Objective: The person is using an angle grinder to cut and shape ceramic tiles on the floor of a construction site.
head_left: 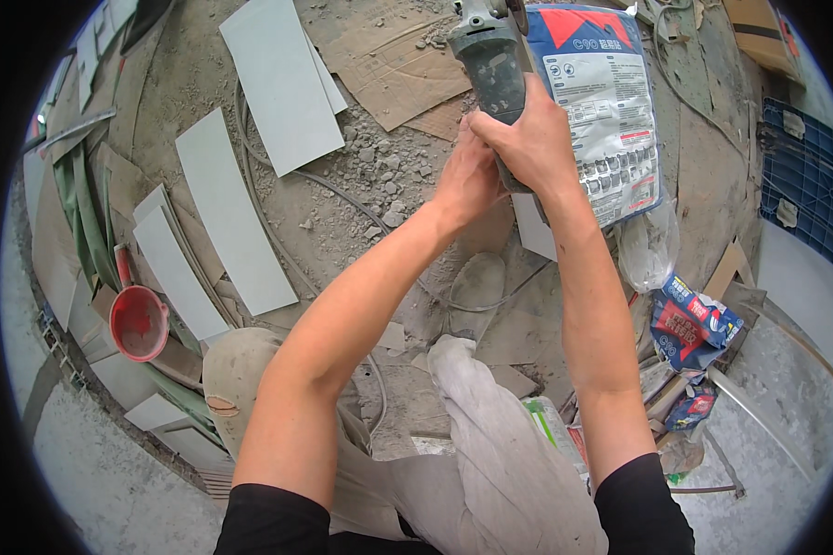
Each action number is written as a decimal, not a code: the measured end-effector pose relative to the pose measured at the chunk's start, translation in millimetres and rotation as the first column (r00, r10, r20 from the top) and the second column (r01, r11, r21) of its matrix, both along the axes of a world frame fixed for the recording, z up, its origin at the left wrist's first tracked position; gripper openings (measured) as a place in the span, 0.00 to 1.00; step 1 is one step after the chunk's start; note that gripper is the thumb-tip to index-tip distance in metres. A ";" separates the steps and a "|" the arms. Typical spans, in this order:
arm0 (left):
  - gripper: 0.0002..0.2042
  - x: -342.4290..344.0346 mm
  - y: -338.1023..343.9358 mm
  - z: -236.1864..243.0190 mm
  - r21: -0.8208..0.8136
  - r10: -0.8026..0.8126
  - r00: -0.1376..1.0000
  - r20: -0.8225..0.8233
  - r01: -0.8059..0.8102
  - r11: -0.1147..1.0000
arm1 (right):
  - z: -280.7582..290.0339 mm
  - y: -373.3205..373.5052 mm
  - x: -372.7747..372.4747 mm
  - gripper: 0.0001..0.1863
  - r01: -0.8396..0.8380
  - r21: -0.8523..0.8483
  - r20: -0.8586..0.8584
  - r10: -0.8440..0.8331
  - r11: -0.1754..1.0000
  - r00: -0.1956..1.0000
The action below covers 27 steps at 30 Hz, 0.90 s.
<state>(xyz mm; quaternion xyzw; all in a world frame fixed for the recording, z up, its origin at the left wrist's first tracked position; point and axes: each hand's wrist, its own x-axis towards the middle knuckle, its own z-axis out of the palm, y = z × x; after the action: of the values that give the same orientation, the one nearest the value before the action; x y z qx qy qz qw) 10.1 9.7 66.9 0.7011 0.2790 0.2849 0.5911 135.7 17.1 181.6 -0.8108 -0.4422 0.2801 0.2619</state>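
Observation:
A grey angle grinder [484, 57] is held out in front of me at the top centre. My right hand [525, 137] wraps around its dark body from the right. My left hand [466, 176] presses against the grinder's rear end, just under the right hand, fingers closed on it. The tool's head reaches the upper frame edge, and its disc is cut off there. A cable [342, 194] runs across the dusty floor below. My knees in dusty trousers [491, 435] show beneath my forearms.
Several pale grey tile strips [233, 213] lie on the rubble-strewn floor at left. A red bucket [139, 322] stands at far left. A big printed sack [602, 102] lies right of the grinder, smaller torn bags [692, 324] lower right, cardboard [393, 65] at top, a blue crate [810, 180] at far right.

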 end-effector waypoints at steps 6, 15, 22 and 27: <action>0.34 -0.5 -0.1 -1.1 0.067 0.012 0.999 -0.031 -0.010 0.998 | -1.6 -3.3 3.1 0.31 -0.004 -0.016 0.005 0.004 1.000 1.000; 0.42 -0.8 -0.7 -9.4 0.079 -0.047 0.985 -0.167 0.060 0.995 | 0.7 -9.7 1.4 0.32 0.003 -0.008 -0.009 -0.003 1.000 1.000; 0.35 -3.1 -0.4 -11.9 0.116 -0.009 0.988 -0.155 0.027 0.993 | 2.6 -13.3 -3.7 0.31 0.008 -0.010 0.008 -0.008 1.000 1.000; 0.33 -2.1 0.2 -9.9 0.162 -0.007 0.990 -0.143 0.030 0.986 | -0.1 -16.0 -3.4 0.30 0.021 -0.013 -0.014 -0.022 1.000 1.000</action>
<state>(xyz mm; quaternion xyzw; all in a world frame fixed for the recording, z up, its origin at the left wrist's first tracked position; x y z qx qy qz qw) 8.0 9.9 57.0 0.7682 0.2895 0.2509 0.5129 132.4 1.1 181.5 -0.8152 -0.4299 0.2856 0.2628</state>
